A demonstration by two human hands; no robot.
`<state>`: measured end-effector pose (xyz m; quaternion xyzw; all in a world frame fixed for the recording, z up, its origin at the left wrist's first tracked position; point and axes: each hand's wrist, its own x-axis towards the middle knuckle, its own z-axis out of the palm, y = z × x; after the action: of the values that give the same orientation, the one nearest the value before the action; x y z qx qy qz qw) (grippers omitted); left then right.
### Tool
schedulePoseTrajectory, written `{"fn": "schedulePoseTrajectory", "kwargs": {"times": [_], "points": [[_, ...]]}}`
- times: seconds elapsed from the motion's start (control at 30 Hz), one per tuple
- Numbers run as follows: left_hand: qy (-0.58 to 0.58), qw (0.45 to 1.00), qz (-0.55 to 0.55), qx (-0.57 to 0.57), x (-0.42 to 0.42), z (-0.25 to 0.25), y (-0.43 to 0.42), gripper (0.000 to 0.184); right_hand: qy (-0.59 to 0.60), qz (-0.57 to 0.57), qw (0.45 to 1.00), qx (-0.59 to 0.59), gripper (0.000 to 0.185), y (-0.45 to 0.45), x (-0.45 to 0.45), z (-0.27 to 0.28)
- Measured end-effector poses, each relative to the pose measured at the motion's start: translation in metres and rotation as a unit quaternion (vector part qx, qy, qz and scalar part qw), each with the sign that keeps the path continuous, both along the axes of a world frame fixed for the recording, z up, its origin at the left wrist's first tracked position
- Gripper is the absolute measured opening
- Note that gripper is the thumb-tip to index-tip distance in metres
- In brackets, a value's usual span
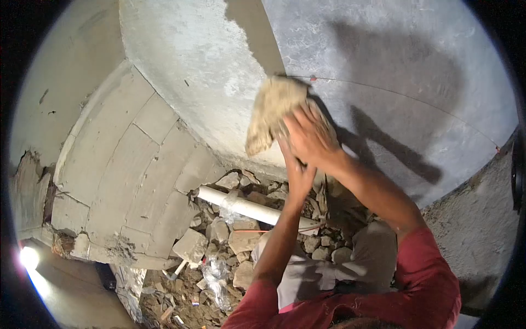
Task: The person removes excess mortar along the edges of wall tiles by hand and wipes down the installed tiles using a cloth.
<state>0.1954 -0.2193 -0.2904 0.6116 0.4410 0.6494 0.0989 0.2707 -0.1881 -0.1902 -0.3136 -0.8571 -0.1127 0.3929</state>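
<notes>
A bunched tan rag [276, 101], slightly blurred, is pressed to the wall near the corner where two wall faces meet. My right hand [311, 134] lies over it with the fingers curled into its fold. Just below, my left hand [296, 167] grips the lower part of the same rag, its fingers partly hidden behind the right hand. Whitish plaster [203, 71] covers the wall left of the corner, with a darker, damp-looking brown patch [255, 33] above the rag.
A thin string [394, 94] runs across the grey right-hand wall. Below lie rubble stones [192, 245], a white pipe [249, 207] and crumpled clear plastic [216, 274]. A grey block wall [126, 164] stands left, and a bright lamp [29, 257] shines at lower left.
</notes>
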Motion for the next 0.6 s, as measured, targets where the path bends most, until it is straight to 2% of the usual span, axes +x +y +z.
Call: {"fn": "schedulePoseTrajectory", "kwargs": {"times": [0.07, 0.13, 0.2, 0.23, 0.27, 0.3, 0.37, 0.4, 0.43, 0.47, 0.5, 0.53, 0.6], "points": [[-0.021, 0.999, -0.03, 0.024, -0.003, 0.04, 0.025, 0.073, 0.098, -0.041, 0.992, 0.072, 0.024, 0.011, -0.014, 0.041], [-0.032, 0.998, -0.057, 0.0, -0.004, 0.057, 0.038, 0.065, 0.072, -0.088, 0.99, 0.088, 0.025, 0.03, -0.019, 0.047], [-0.036, 0.993, -0.072, -0.087, -0.001, 0.052, 0.047, 0.057, 0.042, -0.104, 0.989, 0.098, 0.028, 0.037, -0.02, 0.033], [-0.03, 0.997, -0.039, -0.059, 0.004, 0.038, 0.048, 0.05, 0.026, -0.096, 0.989, 0.106, 0.03, 0.036, -0.015, 0.018], [-0.026, 0.999, -0.005, -0.03, 0.01, 0.016, 0.043, 0.043, -0.022, -0.072, 0.996, 0.042, 0.032, 0.04, -0.01, -0.003], [-0.036, 0.997, -0.028, -0.062, 0.008, -0.003, 0.034, 0.04, -0.071, -0.047, 0.996, -0.025, 0.034, 0.039, -0.003, -0.026], [-0.032, 0.993, -0.049, -0.103, 0.005, -0.043, 0.011, 0.033, -0.099, 0.006, 0.991, -0.094, 0.031, 0.021, 0.02, -0.063], [-0.023, 0.996, -0.023, -0.081, 0.007, -0.071, 0.001, 0.032, -0.11, 0.009, 0.988, -0.11, 0.024, 0.008, 0.031, -0.074], [-0.022, 0.992, 0.013, -0.127, 0.011, -0.086, -0.016, 0.031, -0.07, 0.015, 0.92, -0.385, 0.02, 0.011, 0.037, -0.102], [-0.058, 0.979, -0.032, -0.194, 0.01, -0.092, -0.032, 0.03, 0.007, 0.13, 0.935, -0.33, 0.02, 0.006, 0.051, -0.12], [-0.073, 0.966, -0.028, -0.245, 0.011, -0.105, -0.046, 0.03, 0.031, 0.13, 0.889, -0.439, 0.03, -0.007, 0.06, -0.124], [-0.146, 0.949, -0.053, -0.276, 0.011, -0.105, -0.052, 0.029, 0.054, 0.1, 0.851, -0.513, 0.043, -0.016, 0.068, -0.139], [-0.294, 0.888, -0.098, -0.339, 0.016, -0.112, -0.07, 0.027, 0.044, 0.091, 0.806, -0.583, 0.058, -0.029, 0.081, -0.154]]}}
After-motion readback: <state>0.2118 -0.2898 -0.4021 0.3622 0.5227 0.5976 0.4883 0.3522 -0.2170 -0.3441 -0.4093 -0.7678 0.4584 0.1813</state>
